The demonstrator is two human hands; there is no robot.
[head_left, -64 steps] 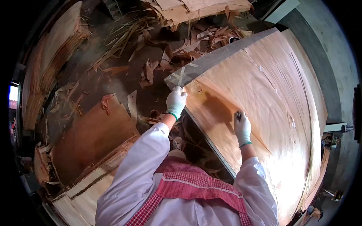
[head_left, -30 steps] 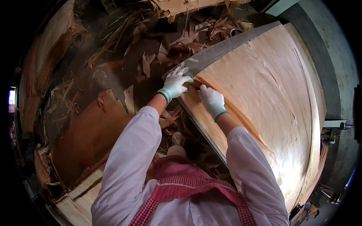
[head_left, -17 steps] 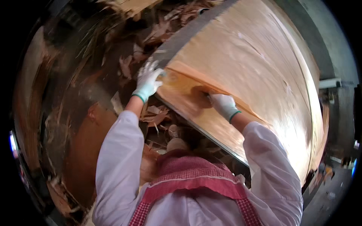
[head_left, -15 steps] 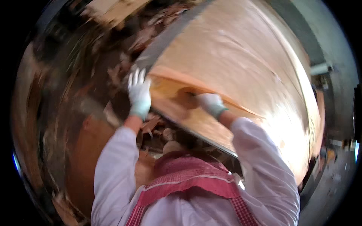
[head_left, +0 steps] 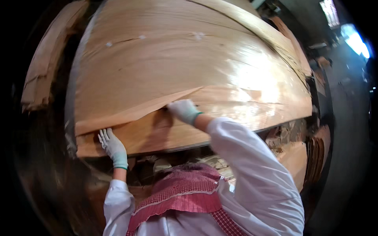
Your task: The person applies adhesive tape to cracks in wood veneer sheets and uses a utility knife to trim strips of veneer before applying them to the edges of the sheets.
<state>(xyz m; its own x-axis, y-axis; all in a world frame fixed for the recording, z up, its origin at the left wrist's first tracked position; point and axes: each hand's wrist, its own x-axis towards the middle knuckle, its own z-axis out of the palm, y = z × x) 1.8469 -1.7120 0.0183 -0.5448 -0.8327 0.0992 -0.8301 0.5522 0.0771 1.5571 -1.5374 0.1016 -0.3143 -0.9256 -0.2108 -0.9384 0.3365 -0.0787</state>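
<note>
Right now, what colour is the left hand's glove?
The left hand wears a white glove with a green edge, best seen in the head view.

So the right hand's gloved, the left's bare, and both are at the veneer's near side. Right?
Not quite: the left hand isn't bare. The head view shows it gloved in white too. The rest holds: the right hand is gloved, and both are at the near side of the veneer.

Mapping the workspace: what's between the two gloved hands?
In the head view, between the left hand and right hand: exposed lower wood sheet with a dark shadow on it.
</note>
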